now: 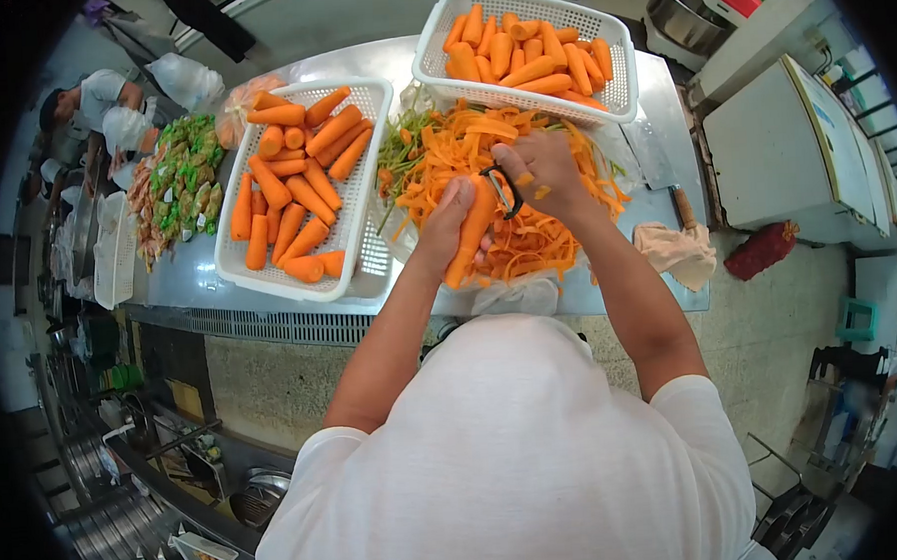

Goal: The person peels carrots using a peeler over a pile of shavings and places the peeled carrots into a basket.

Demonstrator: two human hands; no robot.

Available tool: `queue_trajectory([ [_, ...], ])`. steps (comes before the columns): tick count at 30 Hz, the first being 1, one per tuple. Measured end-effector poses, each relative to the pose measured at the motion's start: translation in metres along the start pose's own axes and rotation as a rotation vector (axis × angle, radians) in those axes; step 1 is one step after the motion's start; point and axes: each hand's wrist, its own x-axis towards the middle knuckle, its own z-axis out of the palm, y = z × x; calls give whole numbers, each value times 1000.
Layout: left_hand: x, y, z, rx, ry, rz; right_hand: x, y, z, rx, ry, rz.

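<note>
My left hand (451, 220) is wrapped round a large carrot (474, 229), which points down toward me over a heap of orange peelings (537, 241). A black-handled peeler (506, 191) is gripped in my right hand (544, 174), its blade at the upper part of the carrot. Green carrot tops (398, 152) lie at the heap's left edge. To the left, a white basket (225, 260) holds several carrots. Another white basket (628, 72) with several carrots stands behind the heap, to the right.
A knife with a wooden handle (683, 208) and a beige cloth (676, 253) lie on the metal table (414, 56) at right. Green-wrapped items (186, 176) are piled at left. A co-worker (100, 100) is at far left. A red sack (763, 250) lies on the floor.
</note>
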Motion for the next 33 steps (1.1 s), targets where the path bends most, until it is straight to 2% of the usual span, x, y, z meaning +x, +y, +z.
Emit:
queue_trajectory([
  [1, 4, -3, -3, 6, -9, -4, -1, 6, 0, -5, 8, 6],
  [3, 8, -1, -6, -58, -79, 26, 4, 20, 3, -207, -103, 244],
  [4, 5, 4, -2, -53, -76, 31, 4, 22, 5, -7, 35, 250],
  [5, 2, 6, 5, -89, -13, 6, 4, 25, 7, -4, 34, 246],
  [7, -4, 2, 9, -136, 58, -34, 5, 1, -4, 96, 101, 46],
  [11, 8, -7, -5, -155, -48, -76, 3, 31, 15, 73, 100, 52],
  [13, 7, -3, -9, -200, -108, -77, -1, 28, 7, 159, 56, 310],
  [14, 5, -4, -10, -140, -84, -82, -2, 25, 9, 163, 47, 310],
  [16, 7, -6, -12, -77, -68, -95, 2, 10, 4, 162, 61, -52],
  [17, 13, -9, -14, -78, -86, -78, -1, 19, 6, 157, 68, -49],
  [19, 11, -1, -5, -77, -102, -52, 1, 33, 11, -124, 89, 60],
  [20, 8, 2, -1, -147, -80, -77, 2, 39, 14, -123, 93, 52],
  [22, 5, 0, -2, -230, -47, -112, 0, 22, 3, 145, 95, 153],
  [23, 10, -7, -11, -257, -106, -114, -4, 14, 3, 147, 92, 166],
  [25, 22, -8, -18, -273, -182, -108, 2, 6, 2, 7, 55, -48],
  [26, 23, -10, -22, -218, -203, -104, 0, 27, 10, 55, -59, 157],
  [27, 25, -7, -25, -165, -222, -86, -7, 40, 13, 53, -57, 148],
  [28, 26, -5, -20, -163, -217, -73, -13, 53, 16, -72, -34, 256],
  [29, 29, -3, -9, 11, -44, -1, -17, 63, 15, -199, -13, 364],
  [30, 29, 0, 1, 178, 133, 68, -21, 70, 12, -199, -22, 351],
  [31, 33, 11, 6, 166, 142, 72, -26, 75, 9, -221, -1, 422],
  [33, 45, 42, 13, 548, 242, 256, -38, 84, 7, -243, 3, 483],
])
